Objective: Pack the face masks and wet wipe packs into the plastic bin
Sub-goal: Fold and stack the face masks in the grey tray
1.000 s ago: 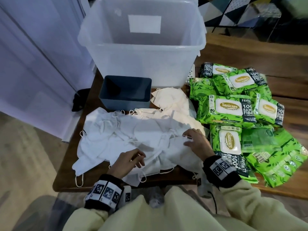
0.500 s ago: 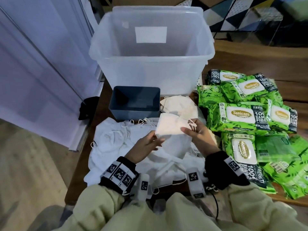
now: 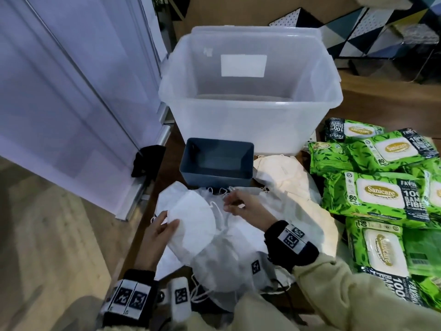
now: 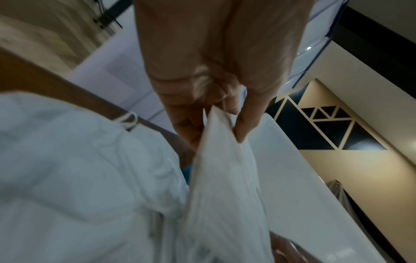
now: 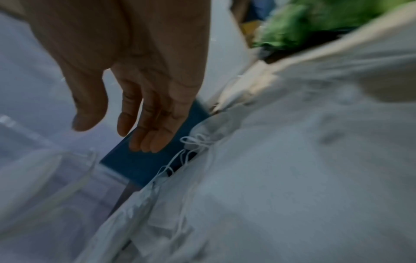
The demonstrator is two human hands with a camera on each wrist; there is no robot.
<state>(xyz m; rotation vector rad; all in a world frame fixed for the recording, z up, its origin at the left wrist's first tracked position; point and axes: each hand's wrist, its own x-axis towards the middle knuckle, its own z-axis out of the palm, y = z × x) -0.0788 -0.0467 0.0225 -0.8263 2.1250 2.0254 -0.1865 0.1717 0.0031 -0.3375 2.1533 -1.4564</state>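
One bin [image 3: 250, 120], perhaps seven wipe packs [image 3: 377, 199].

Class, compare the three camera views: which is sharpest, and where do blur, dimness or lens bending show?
Head view: sharpest, wipe packs readable, edges bent by the wide lens. Left wrist view: dim, the left hand pinching a mask is soft. Right wrist view: most smeared; the right hand is clear, the mask pile streaked.

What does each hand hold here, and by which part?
The left hand pinches a white face mask by its edge; the right hand holds nothing.
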